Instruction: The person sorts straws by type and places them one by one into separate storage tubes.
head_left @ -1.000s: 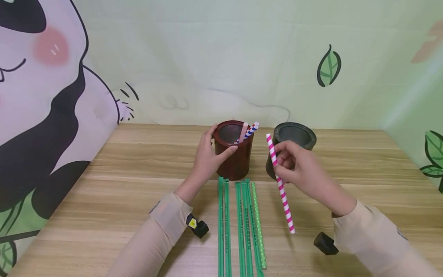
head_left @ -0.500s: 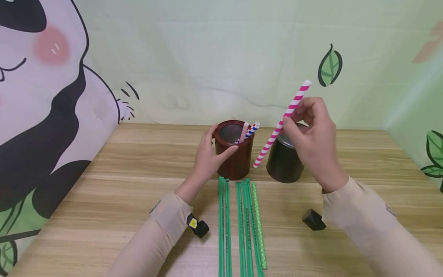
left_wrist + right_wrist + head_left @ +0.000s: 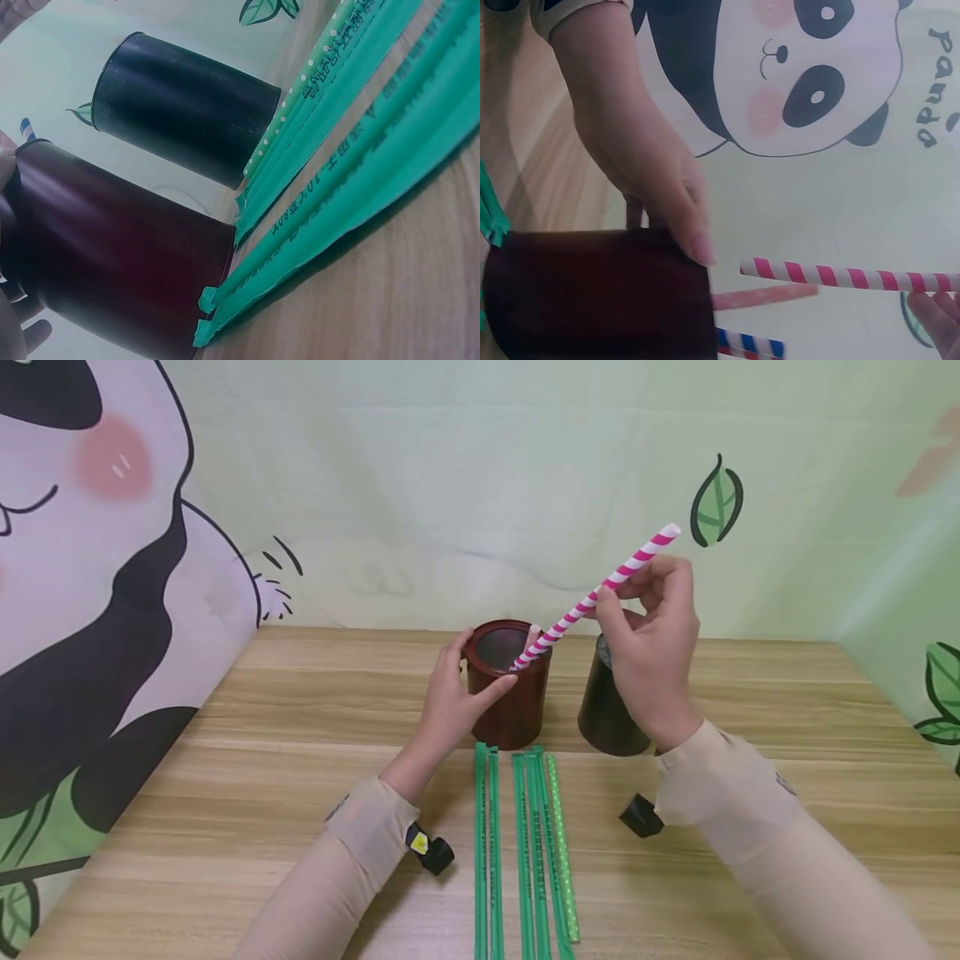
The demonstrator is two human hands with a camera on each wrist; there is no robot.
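My left hand (image 3: 456, 697) grips a dark red cup (image 3: 508, 718) from its left side, thumb in front near the rim and fingers behind. In the cup stand a pink straw (image 3: 769, 296) and a blue-and-white striped straw (image 3: 754, 343), with red stripes partly visible beside it. My right hand (image 3: 652, 635) pinches a pink-and-white striped straw (image 3: 573, 614) by its middle. It tilts down to the left, its lower end over the cup's mouth. The right wrist view shows a small gap between that end and the rim.
A black cup (image 3: 611, 714) stands right of the red one, partly behind my right hand. Several green-wrapped straws (image 3: 522, 852) and a green dotted straw (image 3: 562, 852) lie in front of the cups on the wooden table (image 3: 225, 827). A panda-printed backdrop (image 3: 450, 485) rises behind.
My right hand has lifted the pink-and-white straw from in front of the black cup, turned it, and brought its lower end left over the red cup. The left hand keeps its grip there.
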